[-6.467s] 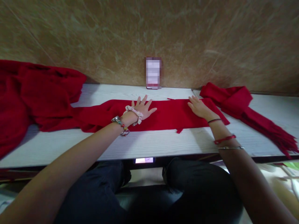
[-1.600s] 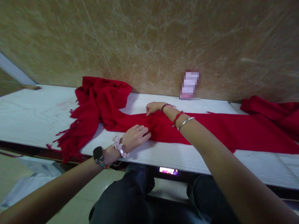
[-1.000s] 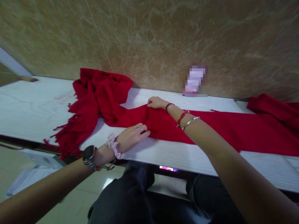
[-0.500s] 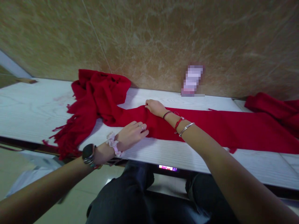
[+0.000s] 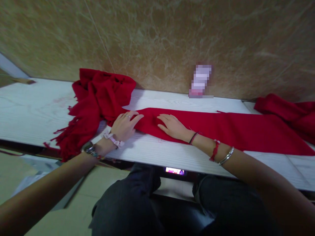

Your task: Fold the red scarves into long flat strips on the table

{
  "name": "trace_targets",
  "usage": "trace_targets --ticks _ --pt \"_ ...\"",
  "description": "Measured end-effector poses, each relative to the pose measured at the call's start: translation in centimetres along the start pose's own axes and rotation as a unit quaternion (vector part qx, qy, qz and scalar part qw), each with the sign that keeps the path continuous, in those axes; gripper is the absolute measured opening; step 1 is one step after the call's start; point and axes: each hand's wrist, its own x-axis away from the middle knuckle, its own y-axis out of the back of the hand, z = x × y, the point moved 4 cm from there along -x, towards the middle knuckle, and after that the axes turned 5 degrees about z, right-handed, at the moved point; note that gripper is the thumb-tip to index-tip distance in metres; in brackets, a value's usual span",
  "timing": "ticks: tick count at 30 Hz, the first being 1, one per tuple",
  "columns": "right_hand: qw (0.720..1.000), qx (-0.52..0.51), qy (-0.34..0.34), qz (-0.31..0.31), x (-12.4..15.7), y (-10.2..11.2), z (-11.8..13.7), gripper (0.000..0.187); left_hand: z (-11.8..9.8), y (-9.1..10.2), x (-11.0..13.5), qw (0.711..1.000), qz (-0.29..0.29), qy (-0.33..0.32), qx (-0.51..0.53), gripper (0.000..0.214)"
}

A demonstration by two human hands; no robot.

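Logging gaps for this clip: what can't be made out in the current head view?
Head view only:
Propped object: pixelated.
Red scarf: right end cut by the frame edge, left end lost in bunched folds.
Lit screen: too small to read.

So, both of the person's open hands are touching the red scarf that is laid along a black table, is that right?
Not quite: the table is white, not black, as the head view shows. The rest holds: the left hand and the right hand are both open and touch the red scarf laid along it.
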Motion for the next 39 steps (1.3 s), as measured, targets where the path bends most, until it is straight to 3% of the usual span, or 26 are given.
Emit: trace_targets --ticks 3,7,15,18,23,25,32,39 --pt "1.000 0.006 -0.005 0.002 0.1 0.0 -0.1 0.037 0.4 0.1 -0.7 1.000 0.004 0.029 0.006 0.051" --pt "1.000 0.017 -0.009 -0.002 -0.1 0.2 0.0 0.036 0.0 0.1 -1.1 1.000 0.006 0.007 -0.004 0.049" --pt "1.000 0.007 -0.006 -0.020 -0.1 0.1 -0.4 0.033 1.5 1.1 -0.6 0.994 -0.053 -0.019 -0.091 0.030" --pt "1.000 -0.003 -0.001 -0.027 -0.1 0.2 -0.4 0.031 2.3 0.7 -0.1 0.995 -0.032 -0.032 -0.086 0.034" --pt "0.999 -0.015 0.000 -0.034 -0.1 0.4 -0.4 0.030 2.1 -0.8 0.6 0.993 0.087 -0.084 -0.016 0.048" --pt "0.999 -0.012 0.001 -0.038 -0.1 0.4 -0.4 0.030 1.8 -0.9 0.8 0.989 0.110 -0.101 -0.008 0.045" --pt "0.999 -0.011 -0.001 -0.042 -0.2 0.4 -0.4 0.029 1.3 -0.7 0.5 0.982 0.125 -0.098 -0.100 0.035" --pt "0.999 -0.017 -0.002 -0.043 -0.2 0.6 -0.4 0.029 4.3 1.8 0.2 0.981 0.081 -0.104 -0.144 0.039"
